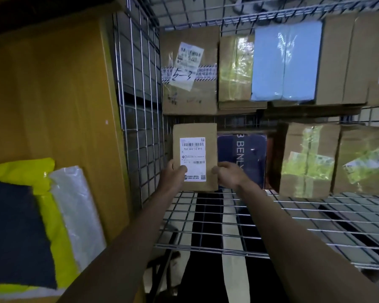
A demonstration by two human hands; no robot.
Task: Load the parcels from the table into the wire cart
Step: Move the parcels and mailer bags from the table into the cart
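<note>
Item: left hand, centre of frame, thumb curled over the lower left face of a small brown parcel, other fingers hidden behind it; right hand, just right of centre, fingers curled round the parcel's lower right edge. Parcel: held upright between both hands, long axis vertical in the frame, white barcode label facing the camera, bottom edge at or just above the wire shelf, contact not discernible. Position: far left end of the shelf row, close beside the cart's left mesh wall, dark blue box just to its right. Both hands equally near. Judgement: parcel about to be stood in the left corner gap
</note>
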